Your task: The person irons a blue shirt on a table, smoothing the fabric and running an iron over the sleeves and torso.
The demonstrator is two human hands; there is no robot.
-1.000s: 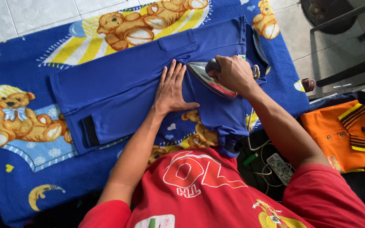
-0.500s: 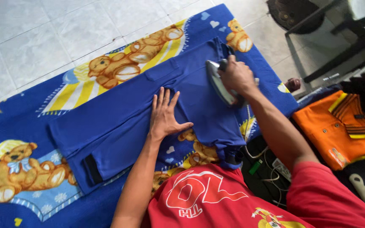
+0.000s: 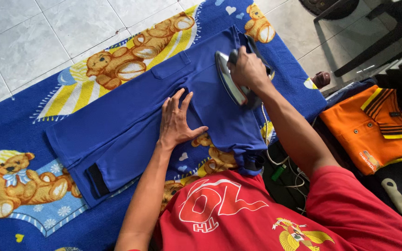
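A blue pair of trousers (image 3: 131, 125) lies folded flat on a blue blanket (image 3: 29, 125) printed with teddy bears. My left hand (image 3: 177, 122) presses flat on the middle of the trousers, fingers spread. My right hand (image 3: 248, 70) grips the handle of a clothes iron (image 3: 231, 83), whose metal soleplate tilts up toward the left, over the waist end of the trousers. The iron's white cord (image 3: 275, 158) hangs down off the blanket's near edge.
A folded orange polo shirt (image 3: 368, 128) with a striped collar lies on a dark pile at the right. White tiled floor (image 3: 33, 37) lies beyond the blanket. Dark chair legs (image 3: 373, 37) stand at the top right. My red shirt fills the bottom.
My right hand has tipped the iron up and shifted it along the waist end. My left hand stays pressed flat on the trousers. The view has tilted slightly.
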